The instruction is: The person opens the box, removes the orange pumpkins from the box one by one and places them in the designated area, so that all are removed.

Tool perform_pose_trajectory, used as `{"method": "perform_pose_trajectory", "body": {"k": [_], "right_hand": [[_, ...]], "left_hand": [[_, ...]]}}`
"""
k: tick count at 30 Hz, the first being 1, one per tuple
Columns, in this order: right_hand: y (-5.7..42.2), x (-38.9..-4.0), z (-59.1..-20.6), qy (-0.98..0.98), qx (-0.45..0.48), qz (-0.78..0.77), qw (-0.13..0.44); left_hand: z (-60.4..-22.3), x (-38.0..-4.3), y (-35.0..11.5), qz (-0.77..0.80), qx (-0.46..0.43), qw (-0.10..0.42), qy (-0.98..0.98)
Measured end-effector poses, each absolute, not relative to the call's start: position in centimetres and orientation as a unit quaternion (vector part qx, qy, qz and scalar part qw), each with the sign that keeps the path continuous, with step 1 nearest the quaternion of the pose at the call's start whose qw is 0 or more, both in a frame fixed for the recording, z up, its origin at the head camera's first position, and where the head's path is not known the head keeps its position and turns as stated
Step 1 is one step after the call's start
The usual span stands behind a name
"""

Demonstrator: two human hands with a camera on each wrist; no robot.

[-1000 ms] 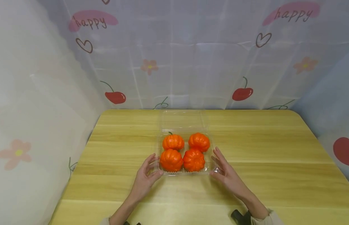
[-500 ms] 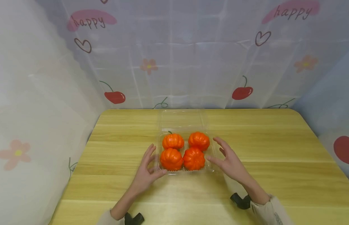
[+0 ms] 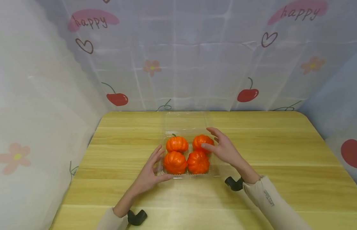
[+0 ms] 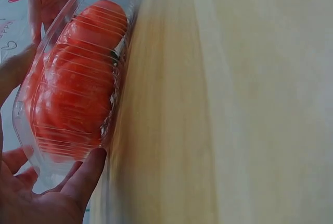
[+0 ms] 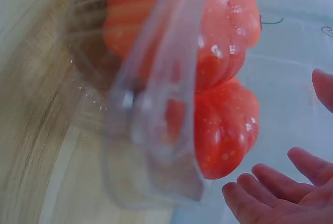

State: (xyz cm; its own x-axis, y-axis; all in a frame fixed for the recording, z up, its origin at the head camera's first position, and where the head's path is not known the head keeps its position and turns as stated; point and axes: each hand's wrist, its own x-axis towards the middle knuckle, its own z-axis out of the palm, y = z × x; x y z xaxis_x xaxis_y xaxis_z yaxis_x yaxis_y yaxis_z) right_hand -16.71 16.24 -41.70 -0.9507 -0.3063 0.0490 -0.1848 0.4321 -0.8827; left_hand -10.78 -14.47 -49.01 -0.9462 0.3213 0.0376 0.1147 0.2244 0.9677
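Observation:
A clear plastic clamshell box (image 3: 215, 169) stands at the middle of the table with its lid (image 3: 186, 122) folded open toward the back. Several small orange toy pumpkins (image 3: 198, 162) sit inside, one with a green stem. My left hand (image 3: 148, 174) is at the box's front left corner, its extended fingers along the left side and its thumb at the front edge. In the left wrist view its thumb tip (image 4: 99, 155) lies right at the box's lower edge. My right hand (image 3: 226, 150), fingers spread and nothing in its grasp, overlaps the back right pumpkin (image 3: 200, 140).
The light wooden table (image 3: 282, 153) ends at a printed curtain (image 3: 195, 73) behind, with more cloth on both sides. Black angled fittings (image 3: 137, 218) show at both wrists, next to beige sleeves.
My right hand has left the box's front right corner and moved up and inward, toward the lid. My left hand stays at the front left corner, its thumb slightly farther right. The pumpkins stay put.

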Motion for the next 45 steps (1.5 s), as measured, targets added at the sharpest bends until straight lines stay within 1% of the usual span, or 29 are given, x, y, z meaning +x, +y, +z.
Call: {"method": "perform_pose_trajectory", "body": {"k": [4,11,31,45], "right_hand": [[16.0,-17.2,-42.1,0.850,-0.138,-0.505,0.066],[15.8,-17.3,-43.0,0.870,-0.133,-0.470,0.073],[15.5,-17.2,-44.4,0.900,-0.165,-0.403,-0.002],[15.6,-17.1,-44.4,0.900,-0.167,-0.403,0.003]], "left_hand": [[-49.1,-11.0,-14.6,0.613,0.136,0.094,0.773],[-49.1,-11.0,-14.8,0.607,0.132,0.093,0.778],[-49.0,-11.1,-14.8,0.612,0.131,0.099,0.774],[-48.9,-11.1,-14.8,0.617,0.124,0.106,0.770]]}}
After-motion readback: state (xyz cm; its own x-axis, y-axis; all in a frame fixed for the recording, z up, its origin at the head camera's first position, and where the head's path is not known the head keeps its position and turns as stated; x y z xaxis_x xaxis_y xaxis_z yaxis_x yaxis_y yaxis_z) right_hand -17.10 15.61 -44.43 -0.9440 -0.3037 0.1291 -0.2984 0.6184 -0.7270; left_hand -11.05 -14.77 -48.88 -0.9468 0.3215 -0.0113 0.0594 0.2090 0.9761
